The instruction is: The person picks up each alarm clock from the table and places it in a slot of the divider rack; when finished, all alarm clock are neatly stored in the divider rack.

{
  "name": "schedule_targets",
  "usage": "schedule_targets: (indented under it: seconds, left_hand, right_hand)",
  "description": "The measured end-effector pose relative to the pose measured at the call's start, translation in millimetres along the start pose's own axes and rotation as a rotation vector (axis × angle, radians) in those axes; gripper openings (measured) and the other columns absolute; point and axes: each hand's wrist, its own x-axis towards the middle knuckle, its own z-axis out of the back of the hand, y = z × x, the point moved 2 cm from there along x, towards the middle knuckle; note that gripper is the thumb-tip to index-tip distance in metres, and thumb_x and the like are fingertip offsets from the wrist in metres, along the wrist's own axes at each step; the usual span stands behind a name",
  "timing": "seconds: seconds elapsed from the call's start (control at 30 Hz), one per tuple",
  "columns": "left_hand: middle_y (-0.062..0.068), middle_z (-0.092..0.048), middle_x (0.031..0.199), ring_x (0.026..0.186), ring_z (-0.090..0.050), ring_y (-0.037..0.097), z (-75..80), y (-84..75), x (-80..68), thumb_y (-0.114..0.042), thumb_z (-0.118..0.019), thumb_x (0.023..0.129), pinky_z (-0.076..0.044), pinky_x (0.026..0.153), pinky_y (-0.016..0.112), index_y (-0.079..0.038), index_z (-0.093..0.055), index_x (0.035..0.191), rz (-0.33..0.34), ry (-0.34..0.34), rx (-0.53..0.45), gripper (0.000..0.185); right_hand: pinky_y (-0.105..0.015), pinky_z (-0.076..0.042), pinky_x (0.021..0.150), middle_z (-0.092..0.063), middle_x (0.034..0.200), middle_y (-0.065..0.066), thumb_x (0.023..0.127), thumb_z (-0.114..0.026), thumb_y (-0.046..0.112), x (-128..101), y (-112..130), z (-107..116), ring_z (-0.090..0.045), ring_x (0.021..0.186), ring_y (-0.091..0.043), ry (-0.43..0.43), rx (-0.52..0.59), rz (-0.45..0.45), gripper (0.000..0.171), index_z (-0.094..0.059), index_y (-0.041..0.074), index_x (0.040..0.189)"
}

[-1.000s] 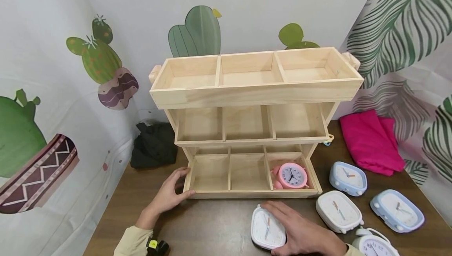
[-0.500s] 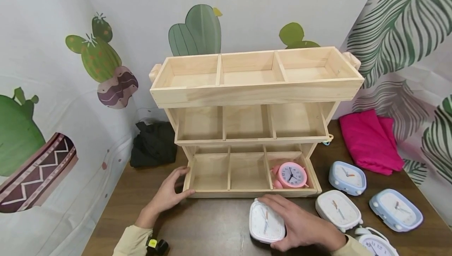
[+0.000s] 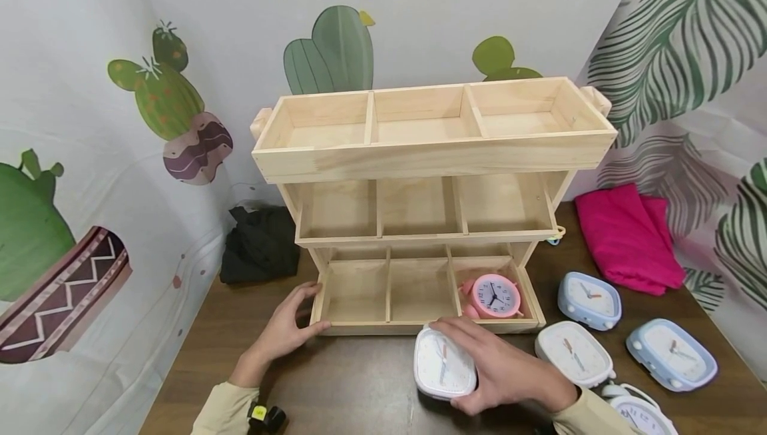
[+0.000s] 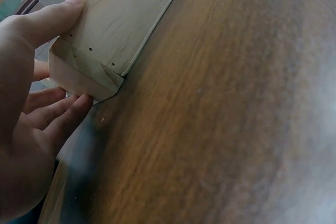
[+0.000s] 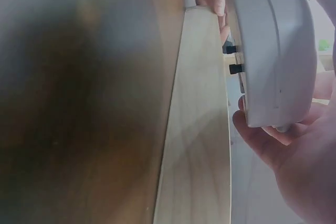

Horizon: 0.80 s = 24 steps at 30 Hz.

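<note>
My right hand [image 3: 500, 365] grips a white alarm clock [image 3: 445, 363] by its right side, in front of the bottom tier. In the right wrist view the clock [image 5: 278, 51] is raised off the table, black knobs on its back. My left hand [image 3: 287, 328] holds the lower left front corner of a three-tier wooden shelf [image 3: 431, 160]. In the left wrist view its thumb lies on the front board [image 4: 115, 19], its fingers on the side. A pink alarm clock [image 3: 495, 296] leans in the bottom right compartment.
Right of the shelf lie two blue clocks [image 3: 590, 300] [image 3: 671, 355], another white clock [image 3: 575, 354] and a white clock with a handle [image 3: 640, 414]. A pink cloth [image 3: 626, 238] lies at the back right, a black cloth [image 3: 260, 245] at the left.
My right hand has lifted the white alarm clock off the table and moved it slightly left and toward the shelf. The left hand has stayed at the corner.
</note>
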Motion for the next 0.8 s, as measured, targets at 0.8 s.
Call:
schedule_targets:
  seconds: [0.8]
  left_hand:
    - [0.011,-0.046,0.142,0.125,-0.052,0.032,-0.7,3.1,1.1,-0.033,-0.083,0.078,-0.058,0.087,0.043,-0.009,-0.048,0.138,-0.027,-0.003,-0.024,0.074]
  right_hand:
    - [-0.037,-0.055,0.089,-0.054,0.13,-0.005,0.05,-0.089,0.039,38.0,-17.4,18.5,-0.055,0.113,-0.017,0.02,0.003,-0.019,0.106,-0.045,0.007,0.141]
